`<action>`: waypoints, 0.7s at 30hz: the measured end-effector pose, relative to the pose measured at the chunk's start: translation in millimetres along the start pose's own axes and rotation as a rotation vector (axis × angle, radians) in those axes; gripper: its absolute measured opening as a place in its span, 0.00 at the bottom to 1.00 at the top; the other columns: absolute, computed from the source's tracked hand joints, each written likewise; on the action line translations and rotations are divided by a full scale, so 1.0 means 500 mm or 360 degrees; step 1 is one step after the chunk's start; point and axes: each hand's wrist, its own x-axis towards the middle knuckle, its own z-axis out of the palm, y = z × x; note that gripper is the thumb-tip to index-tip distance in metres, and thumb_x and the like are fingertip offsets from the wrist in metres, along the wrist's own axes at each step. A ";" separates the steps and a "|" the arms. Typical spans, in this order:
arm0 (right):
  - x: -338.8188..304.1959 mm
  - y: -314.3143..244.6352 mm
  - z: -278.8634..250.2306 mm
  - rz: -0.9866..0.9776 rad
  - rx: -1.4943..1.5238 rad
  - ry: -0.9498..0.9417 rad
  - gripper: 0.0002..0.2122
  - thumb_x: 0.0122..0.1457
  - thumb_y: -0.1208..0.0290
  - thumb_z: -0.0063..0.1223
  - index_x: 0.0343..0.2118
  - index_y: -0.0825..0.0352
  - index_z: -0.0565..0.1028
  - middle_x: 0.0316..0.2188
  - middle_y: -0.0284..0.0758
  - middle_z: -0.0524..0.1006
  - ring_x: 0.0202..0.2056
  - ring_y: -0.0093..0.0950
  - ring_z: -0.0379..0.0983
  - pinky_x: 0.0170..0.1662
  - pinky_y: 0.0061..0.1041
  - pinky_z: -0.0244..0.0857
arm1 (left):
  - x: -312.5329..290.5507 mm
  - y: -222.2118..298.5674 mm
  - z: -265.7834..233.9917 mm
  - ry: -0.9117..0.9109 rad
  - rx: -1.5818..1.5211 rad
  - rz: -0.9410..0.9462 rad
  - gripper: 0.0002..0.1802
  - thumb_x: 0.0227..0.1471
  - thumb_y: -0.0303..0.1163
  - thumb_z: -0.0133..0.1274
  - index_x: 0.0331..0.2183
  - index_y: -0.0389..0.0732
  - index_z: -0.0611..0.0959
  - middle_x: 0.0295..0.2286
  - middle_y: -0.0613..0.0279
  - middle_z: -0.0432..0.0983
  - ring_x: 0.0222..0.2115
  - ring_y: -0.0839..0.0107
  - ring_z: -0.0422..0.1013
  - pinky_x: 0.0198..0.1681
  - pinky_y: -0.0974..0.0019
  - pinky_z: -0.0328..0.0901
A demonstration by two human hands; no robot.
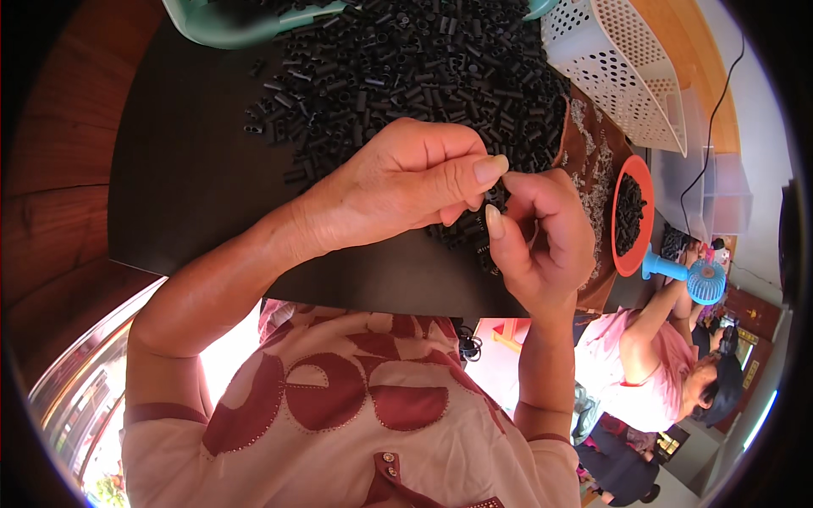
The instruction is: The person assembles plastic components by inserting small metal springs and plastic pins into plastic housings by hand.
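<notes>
Over the dark table, my two hands meet at the fingertips. My left hand is closed in a pinch, its thumb pressed against the curled index finger. Whatever lies in that pinch is too small or hidden to make out. Curled just to the right of it is my right hand, its index fingertip touching or almost touching the left thumb. Its palm is partly shaded, and I cannot make out what it holds. Under and beyond both hands spreads a big heap of short black plastic tubes.
A brown cloth with small greyish metal bits lies right of the heap. Near it are an orange bowl of black pieces and a blue fan. A white perforated basket and a teal tray stand behind. Another person sits at right.
</notes>
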 end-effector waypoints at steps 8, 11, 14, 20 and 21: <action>0.028 0.004 -0.005 0.0082 0.0279 -0.0111 0.19 0.48 0.74 0.60 0.45 0.69 0.73 0.22 0.31 0.68 0.17 0.17 0.59 0.19 0.16 0.55 | 0.000 -0.002 -0.001 -0.0004 -0.0103 -0.0098 0.17 0.60 0.40 0.46 0.25 0.38 0.75 0.17 0.69 0.66 0.15 0.86 0.55 0.15 0.79 0.48; 0.041 0.004 -0.012 0.0013 0.0209 -0.0309 0.20 0.48 0.74 0.61 0.46 0.70 0.73 0.23 0.32 0.69 0.18 0.18 0.60 0.20 0.16 0.56 | -0.001 -0.014 -0.002 0.0057 -0.0117 -0.0045 0.18 0.59 0.42 0.48 0.24 0.38 0.76 0.16 0.68 0.67 0.14 0.86 0.56 0.14 0.79 0.49; 0.039 0.013 -0.016 -0.0084 0.0219 -0.0300 0.18 0.47 0.74 0.61 0.43 0.70 0.74 0.24 0.33 0.71 0.18 0.18 0.61 0.20 0.16 0.57 | 0.003 0.003 -0.003 0.0018 -0.0202 -0.0215 0.19 0.56 0.45 0.51 0.22 0.40 0.77 0.15 0.70 0.67 0.14 0.86 0.58 0.14 0.79 0.51; 0.042 0.005 -0.010 -0.0123 0.0219 -0.0257 0.15 0.46 0.75 0.62 0.39 0.70 0.74 0.23 0.32 0.71 0.19 0.18 0.62 0.19 0.16 0.57 | 0.001 0.004 0.001 0.0077 -0.0217 -0.0245 0.21 0.56 0.45 0.51 0.21 0.39 0.78 0.13 0.67 0.68 0.10 0.85 0.59 0.11 0.80 0.50; 0.038 0.004 -0.007 -0.0101 0.0241 -0.0219 0.16 0.45 0.75 0.62 0.39 0.70 0.74 0.22 0.32 0.71 0.18 0.18 0.63 0.19 0.16 0.57 | 0.001 0.003 0.001 0.0079 -0.0217 -0.0246 0.21 0.56 0.45 0.51 0.21 0.39 0.78 0.13 0.67 0.68 0.10 0.85 0.59 0.11 0.80 0.50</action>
